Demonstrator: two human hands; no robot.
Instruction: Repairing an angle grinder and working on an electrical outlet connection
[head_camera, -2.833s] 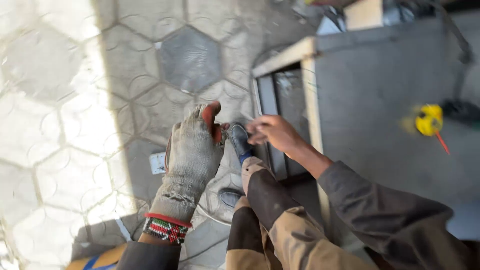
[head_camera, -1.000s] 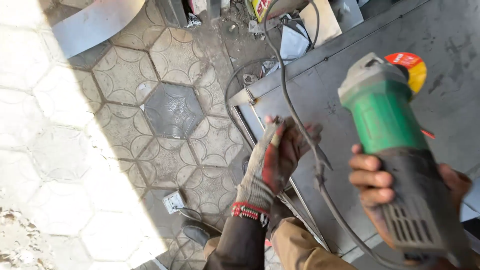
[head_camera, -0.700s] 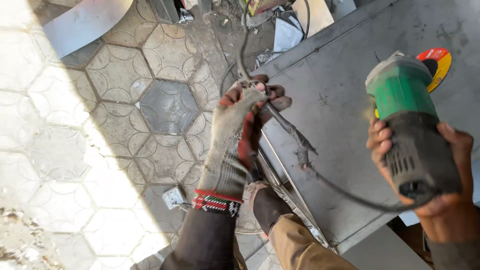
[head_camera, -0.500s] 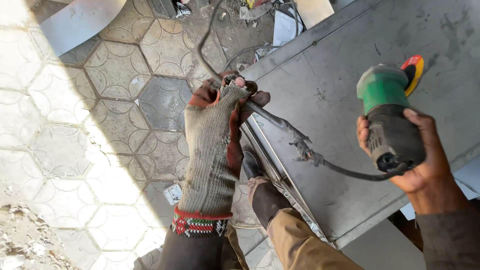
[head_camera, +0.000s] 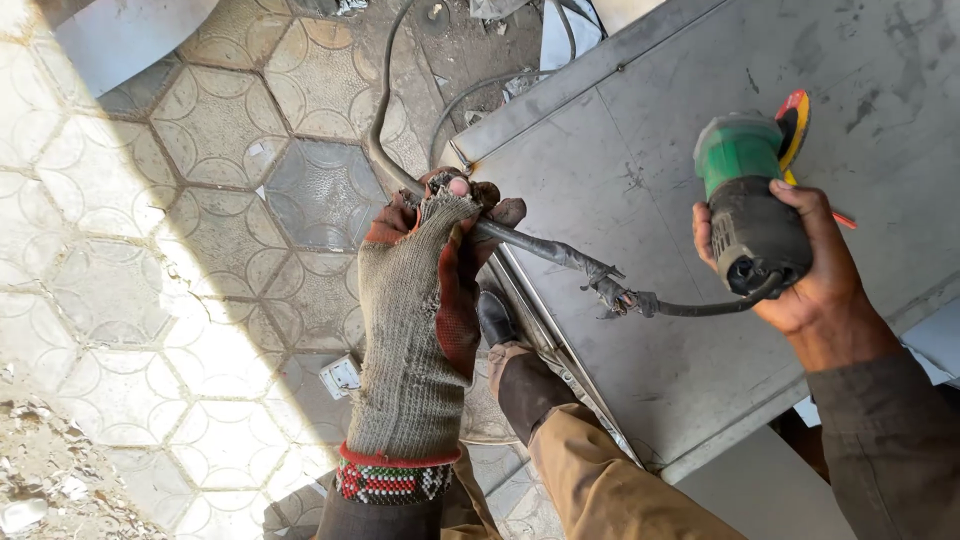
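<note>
Hanging at three o'clock above a grey metal sheet (head_camera: 700, 380), a green angle grinder (head_camera: 752, 205) sat clamped in the bare right hand (head_camera: 800, 270). Its taped cable (head_camera: 570, 262) ran toward nine o'clock, where the gloved left hand (head_camera: 425, 300) closed its fingers around it, over hexagonal paving (head_camera: 200, 200).

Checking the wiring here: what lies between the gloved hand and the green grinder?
In the head view, the black power cable spans it, from the gloved left hand to the grinder in the bare right hand, with a frayed taped joint midway over the grey metal sheet.
</note>
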